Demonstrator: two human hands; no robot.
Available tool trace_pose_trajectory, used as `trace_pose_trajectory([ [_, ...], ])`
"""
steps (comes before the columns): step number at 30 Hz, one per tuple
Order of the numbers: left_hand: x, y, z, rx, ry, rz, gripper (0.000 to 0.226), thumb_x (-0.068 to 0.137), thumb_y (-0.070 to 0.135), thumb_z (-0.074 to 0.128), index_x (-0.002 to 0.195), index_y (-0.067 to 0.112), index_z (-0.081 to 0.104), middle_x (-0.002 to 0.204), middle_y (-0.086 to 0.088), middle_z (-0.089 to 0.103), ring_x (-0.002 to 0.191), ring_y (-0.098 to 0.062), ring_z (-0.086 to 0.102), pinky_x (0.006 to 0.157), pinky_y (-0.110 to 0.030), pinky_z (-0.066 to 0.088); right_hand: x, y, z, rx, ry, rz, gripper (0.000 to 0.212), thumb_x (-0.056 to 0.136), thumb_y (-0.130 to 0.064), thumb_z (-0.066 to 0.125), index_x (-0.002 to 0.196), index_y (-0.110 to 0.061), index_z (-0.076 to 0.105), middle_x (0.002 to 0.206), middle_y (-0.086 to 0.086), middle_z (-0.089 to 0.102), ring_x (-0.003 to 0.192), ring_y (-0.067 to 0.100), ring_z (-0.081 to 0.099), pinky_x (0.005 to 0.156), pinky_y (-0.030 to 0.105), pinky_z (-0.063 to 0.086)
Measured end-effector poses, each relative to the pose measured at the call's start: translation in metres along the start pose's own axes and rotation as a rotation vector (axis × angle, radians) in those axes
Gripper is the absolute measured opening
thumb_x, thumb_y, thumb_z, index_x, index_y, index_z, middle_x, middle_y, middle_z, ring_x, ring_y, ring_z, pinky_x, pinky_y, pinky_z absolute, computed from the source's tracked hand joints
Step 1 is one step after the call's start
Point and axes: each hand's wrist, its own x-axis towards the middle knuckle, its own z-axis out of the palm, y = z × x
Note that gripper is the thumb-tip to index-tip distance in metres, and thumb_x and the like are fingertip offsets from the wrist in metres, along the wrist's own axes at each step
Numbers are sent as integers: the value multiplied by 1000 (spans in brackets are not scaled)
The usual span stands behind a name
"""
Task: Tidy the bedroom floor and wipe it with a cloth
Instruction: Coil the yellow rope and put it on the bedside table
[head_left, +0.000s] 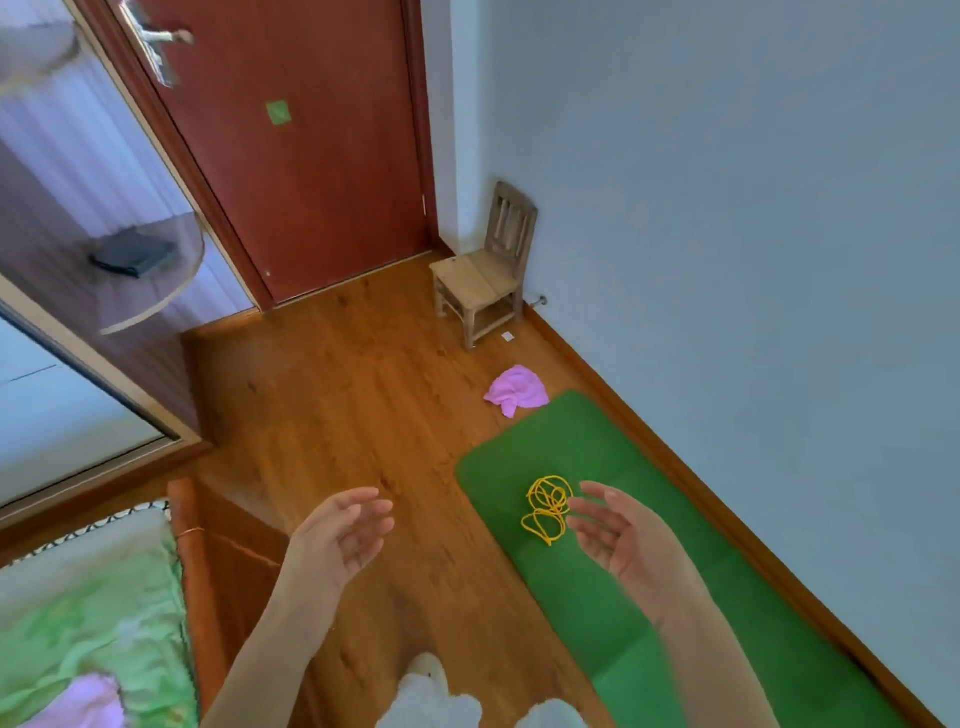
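My left hand (345, 530): raised in front of me, palm turned inward, fingers loosely spread and holding nothing; it hangs over bare wooden floor (353, 410).
My right hand (615, 532): raised opposite the left, palm facing it, fingers relaxed and parted, nothing in it; it hovers over the green mat.
Between my hands: a gap of floor and the mat's near edge; the two palms face each other, well apart.
Yellow cord (548, 506): a loose tangle of loops lying on the mat, just beside my right fingertips in the view; I cannot tell whether they touch it.
Green mat (675, 597): flat on the floor, running along the skirting of the pale wall (727, 208) on my right.
Pink cloth (517, 388): crumpled on the floor just past the mat's far corner, between the mat and the chair.
Small wooden chair (485, 270): upright in the corner, its back to the wall, beside the door.
Door (296, 150): reddish brown, closed, with a green square stuck on it.
Bed (88, 613): at my lower left, green-patterned bedding inside a wooden frame.
Glass shelf (156, 280): on my left, a dark flat object lying on it.
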Motion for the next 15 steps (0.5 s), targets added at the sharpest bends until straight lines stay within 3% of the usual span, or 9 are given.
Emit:
trace_pose_trajectory([
  [8,104,41,-3,129,-96,-130,20,98,12,41,100,12,61,103,-13,65,98,-26,62,77,-30,49,49,-2,44,-4,148,-51,24,98,-9,40,102,-4,64,85,12,71,67,17,68,60,23,56],
  [15,175,58,36,153,-205,-245,21,98,8,40,100,9,61,102,-17,66,94,-29,62,75,-33,49,88,-26,45,45,260,-68,23,97,-6,41,101,-3,64,79,11,70,64,18,67,58,24,52],
])
